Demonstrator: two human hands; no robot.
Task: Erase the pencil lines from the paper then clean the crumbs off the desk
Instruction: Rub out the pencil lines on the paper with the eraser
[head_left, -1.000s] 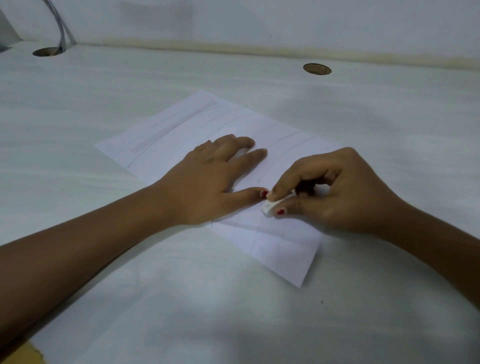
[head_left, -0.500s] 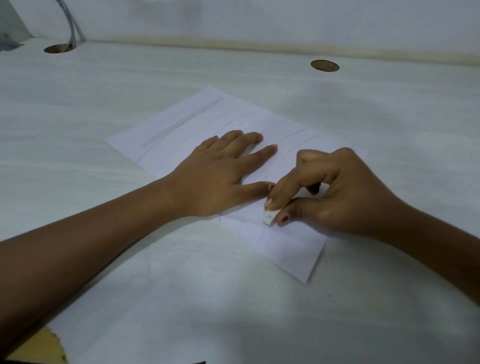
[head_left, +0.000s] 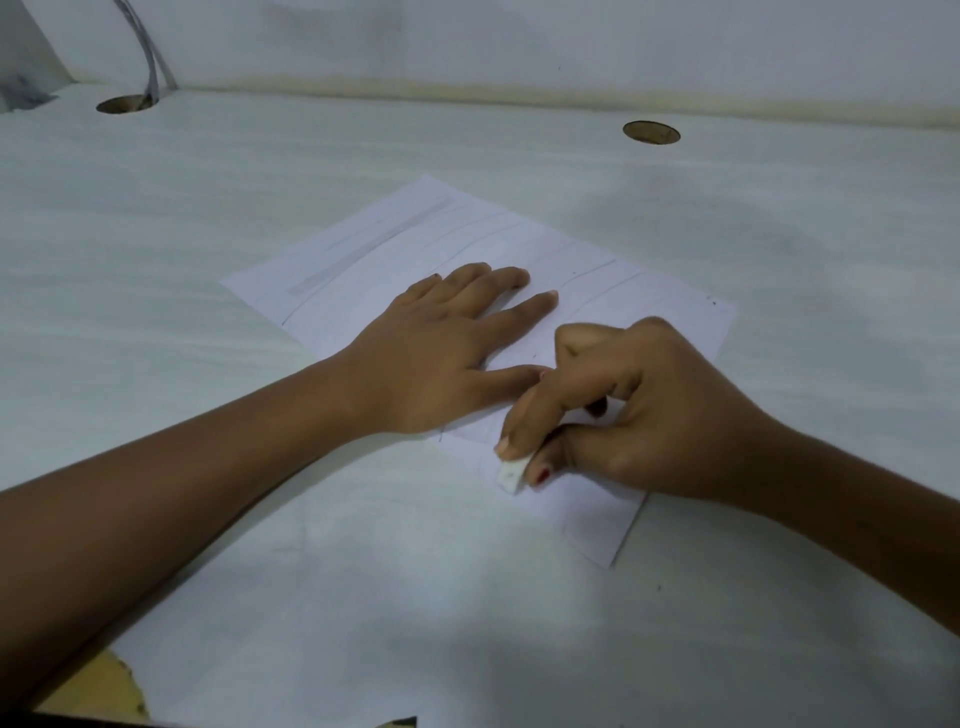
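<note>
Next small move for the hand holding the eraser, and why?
Probably rub the eraser up the paper toward the pencil lines beyond the left hand. The right hand pinches it low on the paper, the left hand lies flat pinning the paper, and several lines show unerased farther up.

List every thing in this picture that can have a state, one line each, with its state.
paper: flat on the desk, pencil lines visible across it.
left hand: fingers straight, pressing the paper down.
right hand: fingers curled, pinching the eraser.
eraser: pinched, its tip on the paper near the edge.
cable: runs down into the left desk hole.
right desk hole: nothing through it.
</note>
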